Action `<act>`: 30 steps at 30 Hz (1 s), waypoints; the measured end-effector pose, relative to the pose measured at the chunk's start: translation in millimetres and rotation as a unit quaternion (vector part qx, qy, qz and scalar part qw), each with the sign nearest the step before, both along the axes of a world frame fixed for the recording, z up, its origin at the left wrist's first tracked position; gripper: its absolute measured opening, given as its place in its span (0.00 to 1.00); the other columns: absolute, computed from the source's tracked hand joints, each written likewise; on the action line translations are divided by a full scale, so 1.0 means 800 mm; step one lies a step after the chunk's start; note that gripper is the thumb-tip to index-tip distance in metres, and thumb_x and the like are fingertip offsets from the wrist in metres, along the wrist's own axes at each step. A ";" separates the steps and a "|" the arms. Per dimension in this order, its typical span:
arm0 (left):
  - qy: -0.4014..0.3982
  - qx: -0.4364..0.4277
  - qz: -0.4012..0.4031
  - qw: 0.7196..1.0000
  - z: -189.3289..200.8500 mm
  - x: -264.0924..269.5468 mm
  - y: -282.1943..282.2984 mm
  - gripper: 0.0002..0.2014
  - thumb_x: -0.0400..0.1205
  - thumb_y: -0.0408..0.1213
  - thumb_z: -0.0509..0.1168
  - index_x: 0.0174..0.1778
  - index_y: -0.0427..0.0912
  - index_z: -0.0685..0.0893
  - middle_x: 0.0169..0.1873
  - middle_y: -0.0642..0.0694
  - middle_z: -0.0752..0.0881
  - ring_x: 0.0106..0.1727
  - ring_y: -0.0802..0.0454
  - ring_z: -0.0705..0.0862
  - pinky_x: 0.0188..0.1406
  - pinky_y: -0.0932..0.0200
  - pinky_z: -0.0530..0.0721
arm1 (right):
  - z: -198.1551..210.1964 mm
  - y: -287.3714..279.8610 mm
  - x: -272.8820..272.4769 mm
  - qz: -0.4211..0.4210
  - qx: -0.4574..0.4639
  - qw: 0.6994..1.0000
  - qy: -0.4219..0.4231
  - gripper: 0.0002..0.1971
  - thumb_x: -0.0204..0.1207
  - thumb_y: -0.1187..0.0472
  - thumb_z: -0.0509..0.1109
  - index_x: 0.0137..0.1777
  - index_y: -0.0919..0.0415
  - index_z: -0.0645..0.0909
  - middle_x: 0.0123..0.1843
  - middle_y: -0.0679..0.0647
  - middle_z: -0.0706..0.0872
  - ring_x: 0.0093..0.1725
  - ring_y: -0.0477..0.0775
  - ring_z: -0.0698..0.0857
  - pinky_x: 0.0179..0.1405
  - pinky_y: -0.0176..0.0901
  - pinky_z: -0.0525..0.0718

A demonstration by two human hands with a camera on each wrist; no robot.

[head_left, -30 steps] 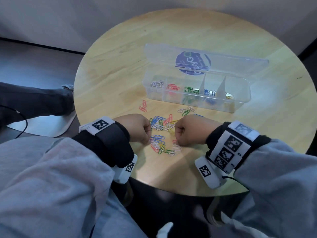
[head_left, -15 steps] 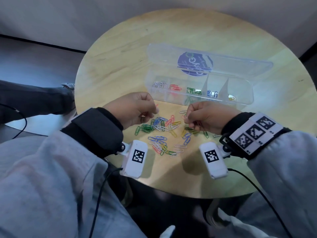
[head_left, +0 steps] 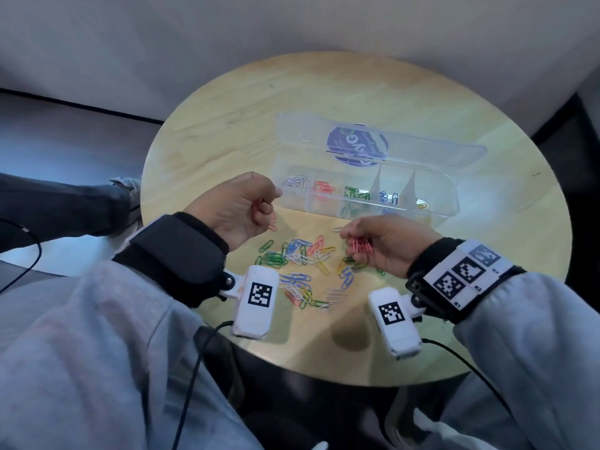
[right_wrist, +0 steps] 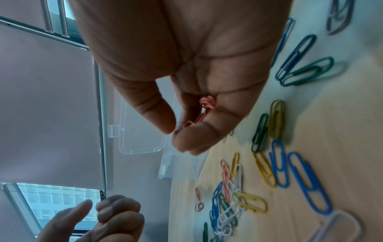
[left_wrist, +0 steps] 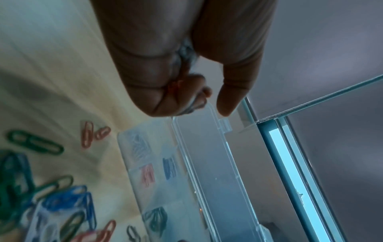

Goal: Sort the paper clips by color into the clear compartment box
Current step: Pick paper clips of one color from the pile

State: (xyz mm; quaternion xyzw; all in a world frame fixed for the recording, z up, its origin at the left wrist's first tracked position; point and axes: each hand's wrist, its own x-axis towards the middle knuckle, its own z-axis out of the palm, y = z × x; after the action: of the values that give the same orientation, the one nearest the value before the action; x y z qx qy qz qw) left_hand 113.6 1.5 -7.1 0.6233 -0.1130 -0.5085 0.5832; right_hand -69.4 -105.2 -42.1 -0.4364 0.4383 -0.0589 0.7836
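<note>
A: Both hands are hovering over the round counter [head_left: 207, 131]. The left hand [head_left: 235, 206] is curling its grip round a few red clips [head_left: 256, 207]; how many, I cannot tell.

B: And the right hand [head_left: 386, 243] is pinching a bunch of red paper clips [head_left: 361, 245] between thumb and fingertips, clear in the right wrist view too.

A: The clear compartment box [head_left: 448, 203] is lying at twelve o'clock from the loose pile [head_left: 308, 267], lid open. White, red, green, blue and yellow clips are already sitting apart in it, left to right.

B: These things are looking light, thin and slick, I'd say. They may hook into one another, so a pinch across the flat loops seems best.

A: Two more red ones [left_wrist: 93, 135] are lying at ten o'clock from the pile.
</note>
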 end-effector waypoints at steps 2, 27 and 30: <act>-0.052 0.021 -0.038 0.998 0.001 0.008 0.001 0.16 0.78 0.25 0.63 0.29 0.46 0.69 0.24 0.50 0.68 0.19 0.59 0.63 0.17 0.71 0.56 | 0.001 0.004 0.001 -0.009 0.005 1.000 -0.002 0.08 0.79 0.72 0.61 0.38 0.66 0.74 0.30 0.57 0.74 0.19 0.46 0.79 0.17 0.30 0.79; -0.582 0.256 -0.342 0.692 -0.046 0.037 -0.014 0.08 0.78 0.43 0.68 0.52 0.52 0.83 0.45 0.50 0.80 0.46 0.49 0.77 0.34 0.61 0.68 | 0.009 0.016 0.074 0.349 -0.489 0.688 0.406 0.22 0.70 0.40 0.72 0.51 0.59 0.77 0.46 0.52 0.81 0.46 0.53 0.79 0.42 0.41 0.75; -0.588 0.255 -0.339 0.689 -0.047 0.036 -0.015 0.07 0.77 0.48 0.69 0.45 0.51 0.80 0.41 0.50 0.79 0.45 0.48 0.77 0.30 0.61 0.66 | -0.006 0.015 0.076 0.345 -0.472 0.698 0.413 0.23 0.71 0.41 0.72 0.54 0.61 0.81 0.49 0.53 0.84 0.47 0.53 0.80 0.44 0.42 0.77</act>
State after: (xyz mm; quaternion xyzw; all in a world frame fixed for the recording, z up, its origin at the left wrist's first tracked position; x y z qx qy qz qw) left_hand 142.4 -10.9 -44.3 0.8388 -0.5021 -0.2105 0.0036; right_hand -8.9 -93.3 -46.8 -0.8504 0.4509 0.2021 0.1805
